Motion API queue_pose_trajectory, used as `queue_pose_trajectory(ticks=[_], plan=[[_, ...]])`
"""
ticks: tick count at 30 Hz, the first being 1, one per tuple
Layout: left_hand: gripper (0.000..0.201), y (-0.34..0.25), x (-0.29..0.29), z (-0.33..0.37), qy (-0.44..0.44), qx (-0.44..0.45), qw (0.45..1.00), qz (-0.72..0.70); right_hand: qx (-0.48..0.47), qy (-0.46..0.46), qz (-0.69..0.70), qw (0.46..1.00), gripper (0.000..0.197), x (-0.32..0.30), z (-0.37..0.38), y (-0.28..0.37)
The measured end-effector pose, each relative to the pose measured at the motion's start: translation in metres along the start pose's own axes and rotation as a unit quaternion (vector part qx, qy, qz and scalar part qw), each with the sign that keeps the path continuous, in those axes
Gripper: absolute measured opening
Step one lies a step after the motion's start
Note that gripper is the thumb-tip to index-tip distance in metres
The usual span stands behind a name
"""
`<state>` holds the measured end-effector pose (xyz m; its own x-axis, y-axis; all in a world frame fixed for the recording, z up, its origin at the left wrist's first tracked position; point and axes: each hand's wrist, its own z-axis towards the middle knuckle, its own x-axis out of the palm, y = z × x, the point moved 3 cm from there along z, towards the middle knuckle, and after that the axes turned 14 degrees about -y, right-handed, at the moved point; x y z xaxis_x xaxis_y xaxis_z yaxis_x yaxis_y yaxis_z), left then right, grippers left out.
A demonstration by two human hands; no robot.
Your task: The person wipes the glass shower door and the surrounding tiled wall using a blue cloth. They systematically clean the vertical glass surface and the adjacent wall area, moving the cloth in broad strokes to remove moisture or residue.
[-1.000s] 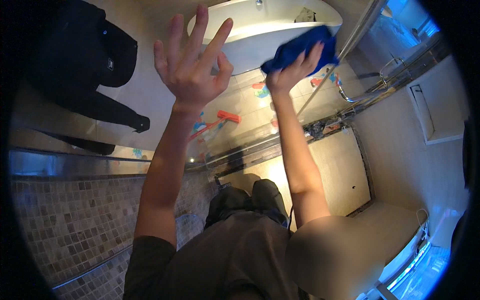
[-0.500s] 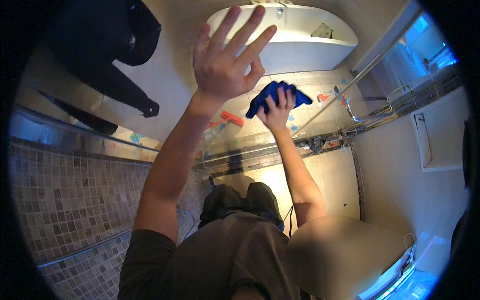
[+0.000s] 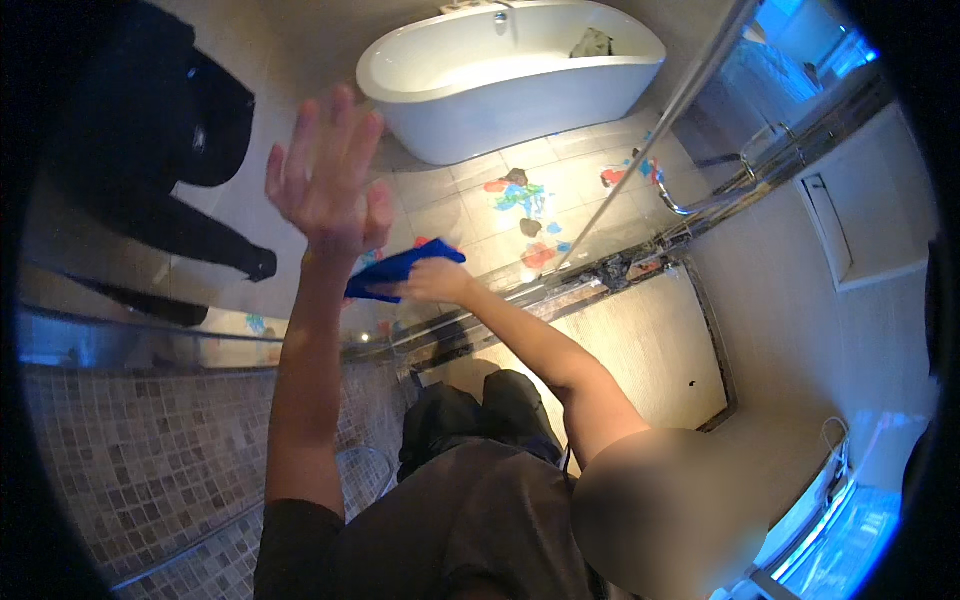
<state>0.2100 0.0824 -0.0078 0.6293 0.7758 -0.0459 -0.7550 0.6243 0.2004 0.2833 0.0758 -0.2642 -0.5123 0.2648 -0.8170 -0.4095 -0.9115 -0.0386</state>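
Note:
My right hand [image 3: 435,281] grips a blue cloth [image 3: 405,268], bunched under the fingers and spread out to the left. My left hand [image 3: 335,185] is raised above and left of it, fingers stretched apart and holding nothing. Both hands are in front of what looks like a clear glass shower panel; I cannot tell whether the left palm touches it. Part of the floor behind is hidden by the cloth and my right hand.
Beyond stands a white freestanding bathtub [image 3: 510,110] with a greyish cloth [image 3: 592,43] in it. Colourful patches [image 3: 522,200] mark the tiled floor. A thin panel edge [image 3: 622,190] slants on the right, near a metal handle [image 3: 680,205]. Mosaic tiles [image 3: 190,450] cover the left side.
My right hand has swept the blue cloth left and closer to me. The left hand has shifted left and lower. The view has turned, and the orange-red tool on the floor no longer shows.

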Motion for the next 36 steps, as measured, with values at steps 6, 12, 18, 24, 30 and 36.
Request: queue_pose_trajectory(ticks=[6, 12, 18, 24, 30, 36], plan=[[0.042, -0.001, 0.006, -0.004, 0.004, 0.028, 0.999, 0.026, 0.098, 0.159, 0.021, 0.982, 0.051, -0.068, -0.030, -0.043], [0.036, -0.003, 0.008, -0.001, 0.019, 0.025, 0.998, 0.052, 0.146, -0.396, -0.338, 0.841, 0.058, -0.167, -0.103, -0.144], [0.047, -0.002, 0.009, -0.003, 0.039, 0.030, 0.996, 0.069, 0.493, -0.643, -0.189, 0.554, 0.065, -0.149, -0.104, -0.139], [0.039, -0.007, 0.004, 0.000, 0.032, 0.033, 0.997, 0.068, 0.497, -0.718, -0.115, 0.473, 0.069, -0.199, -0.051, -0.148], [0.044, -0.007, 0.004, -0.003, 0.044, 0.027, 0.995, 0.082, 0.205, -0.661, -0.323, 0.646, 0.053, -0.366, 0.084, -0.137], [0.047, -0.015, -0.001, -0.001, 0.072, -0.015, 0.996, 0.040, 0.084, -0.591, -0.258, 0.760, 0.044, -0.323, 0.126, -0.091]])
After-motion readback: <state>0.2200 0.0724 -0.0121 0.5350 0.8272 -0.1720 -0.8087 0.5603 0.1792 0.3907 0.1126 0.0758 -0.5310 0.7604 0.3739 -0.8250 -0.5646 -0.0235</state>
